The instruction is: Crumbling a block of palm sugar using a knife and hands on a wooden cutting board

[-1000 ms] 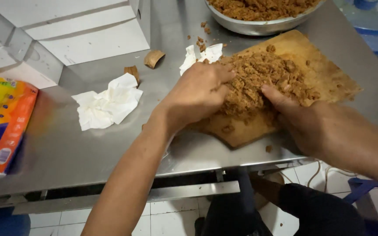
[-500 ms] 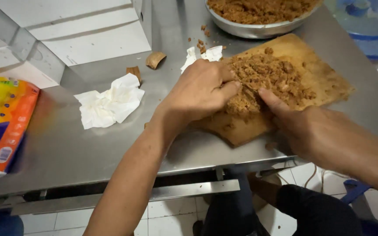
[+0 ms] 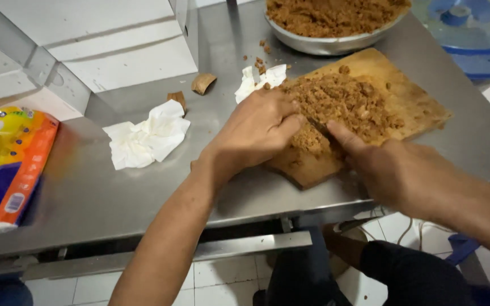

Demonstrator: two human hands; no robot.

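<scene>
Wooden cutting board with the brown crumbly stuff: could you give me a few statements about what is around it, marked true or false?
1. Both hands, left hand and right hand, are at the heap of brown crumbly food on the wooden cutting board. True.
2. The round metal bowl is empty. False: it holds more brown crumbly food.
3. A crumpled white paper tissue lies on the steel table, left of the board. True.
4. The colourful plastic packet lies on the board. False: it lies at the table's left edge.
5. The board lies on the floor. False: it is on the table.
</scene>
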